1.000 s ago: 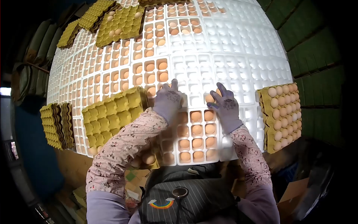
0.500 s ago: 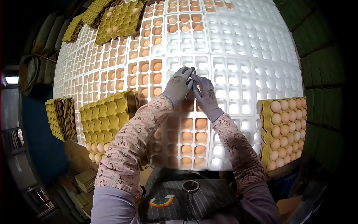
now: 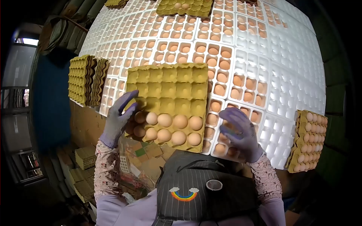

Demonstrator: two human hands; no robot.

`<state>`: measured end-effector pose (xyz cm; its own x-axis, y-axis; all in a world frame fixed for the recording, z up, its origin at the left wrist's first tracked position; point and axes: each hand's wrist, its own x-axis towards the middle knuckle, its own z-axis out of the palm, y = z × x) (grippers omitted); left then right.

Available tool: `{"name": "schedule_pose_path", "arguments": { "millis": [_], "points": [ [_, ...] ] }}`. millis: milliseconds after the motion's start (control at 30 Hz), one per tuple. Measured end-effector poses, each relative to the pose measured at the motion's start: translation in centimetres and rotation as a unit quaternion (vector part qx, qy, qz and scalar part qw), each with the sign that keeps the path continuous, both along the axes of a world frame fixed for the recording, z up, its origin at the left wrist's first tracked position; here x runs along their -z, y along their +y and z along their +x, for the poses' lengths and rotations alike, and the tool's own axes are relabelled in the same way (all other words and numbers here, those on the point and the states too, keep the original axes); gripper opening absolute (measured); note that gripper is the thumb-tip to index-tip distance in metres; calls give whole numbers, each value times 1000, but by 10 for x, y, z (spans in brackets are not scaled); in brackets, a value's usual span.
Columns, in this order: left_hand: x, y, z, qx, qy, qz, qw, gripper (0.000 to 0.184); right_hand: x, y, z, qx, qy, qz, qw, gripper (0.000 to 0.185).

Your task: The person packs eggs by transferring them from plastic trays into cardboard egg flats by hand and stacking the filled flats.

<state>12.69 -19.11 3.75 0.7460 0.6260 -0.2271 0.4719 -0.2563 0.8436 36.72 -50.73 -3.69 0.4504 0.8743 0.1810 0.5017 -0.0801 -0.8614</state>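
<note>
A yellow-green pulp egg tray [image 3: 166, 88] lies close in front of me, tilted up. Its two near rows carry several brown eggs [image 3: 164, 120], while the cups behind them are bare. At its left edge is my left hand [image 3: 118, 120], in a grey-purple glove, fingers spread beside the end eggs. Right of the tray, my right hand [image 3: 239, 130] hovers over a white foam tray [image 3: 264, 113] with its fingers apart and nothing visible in them. The foam tray beyond it shows eggs [image 3: 249, 83] in its nearer cells.
White foam trays [image 3: 290, 75] cover the table, many with eggs in the left and middle. A stack of pulp trays [image 3: 88, 81] stands at left. A filled egg tray [image 3: 311, 139] sits at the right edge, and another pulp tray [image 3: 184, 6] lies at the back.
My view has turned left. Both hands have left the foam tray where they were together and moved apart, the left to the pulp tray. Eggs now show in that foam tray's nearer cells.
</note>
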Motion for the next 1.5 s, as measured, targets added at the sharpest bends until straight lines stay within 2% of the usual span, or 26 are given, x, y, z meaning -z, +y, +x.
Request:
{"name": "schedule_pose_path", "arguments": {
  "millis": [133, 200, 233, 267, 367, 400, 433, 467, 533, 600, 633, 667, 767, 800, 833, 867, 933, 1000, 1100, 1167, 1200, 1233, 1267, 1400, 1467, 1500],
  "points": [
    [30, 25, -66, 213, 141, 287, 923, 55, -3, 55, -51, -52, -245, -83, 964, 54],
    [35, 34, -66, 226, 114, 294, 922, 59, -13, 64, -49, -57, -247, -109, 961, 52],
    [36, 39, -65, 232, 108, 296, 920, 58, -31, 65, -53, -14, -159, -109, 981, 48],
    [36, 43, -64, 238, 102, 298, 919, 56, -42, 66, -62, 69, 99, -75, 990, 37],
    [43, 52, -73, 191, 31, 216, 957, 47, -58, 76, -50, 64, 274, -45, 959, 23],
    [49, 55, -76, 143, -14, 162, 976, 43, -58, 84, -53, 22, 105, -107, 988, 26],
    [53, 53, -75, 16, -127, -74, 989, 34, -65, 97, -66, 6, -62, -205, 977, 30],
    [40, 54, -70, -53, -147, -111, 982, 29, -71, 107, -77, -11, -224, -298, 928, 34],
    [34, 67, -68, -13, -154, -235, 960, 30, -53, 113, -78, -30, -327, -298, 896, 46],
    [26, 57, -54, 160, -32, 66, 984, 35, -60, 117, -72, 11, -143, -315, 938, 46],
    [22, 43, -46, 184, 56, 95, 977, 44, -64, 117, -68, 55, -24, -298, 953, 42],
    [30, 37, -45, 242, 102, 253, 931, 50, -69, 116, -61, 80, 264, -262, 925, 41],
    [27, 44, -42, 266, 101, 243, 927, 45, -84, 122, -65, -14, 512, -50, 858, 54],
    [22, 49, -43, 180, 70, 25, 981, 41, -93, 123, -73, -15, 480, -72, 874, 43],
    [18, 52, -43, 82, 37, -195, 977, 38, -79, 131, -77, -33, 292, -101, 950, 38],
    [19, 53, -39, 85, 39, -194, 977, 38, -71, 145, -86, -47, 93, -127, 986, 35],
    [22, 50, -32, 222, -102, -54, 968, 33, -81, 162, -112, -58, -246, -357, 899, 35],
    [14, 24, -19, 281, -23, 206, 937, 34, -69, 169, -116, -82, -332, -385, 857, 41],
    [7, 0, -5, 335, 139, 397, 843, 33, -64, 141, -109, 8, -179, -218, 959, 37],
    [16, 11, -7, 311, 89, 366, 873, 41, -67, 113, -102, 106, 218, -129, 962, 53],
    [18, 18, -9, 256, -7, 153, 955, 49, -76, 101, -100, 149, 426, -54, 891, 59],
    [1, 22, -6, 220, 6, -158, 963, 57, -69, 84, -97, 148, 511, -30, 846, 68],
    [-16, 22, -5, 160, 27, -453, 876, 69, -58, 70, -93, 107, 578, 26, 808, 70],
    [-7, -4, 22, 164, -3, -556, 815, 83, -37, 41, -88, 130, 644, 116, 745, 68],
    [-29, -25, 50, 164, 12, -491, 856, 78, -36, 22, -74, 165, 651, 103, 734, 65],
    [-32, -32, 66, 191, 16, -434, 880, 75, -41, 10, -66, 186, 580, 46, 792, 63]
  ]
}}
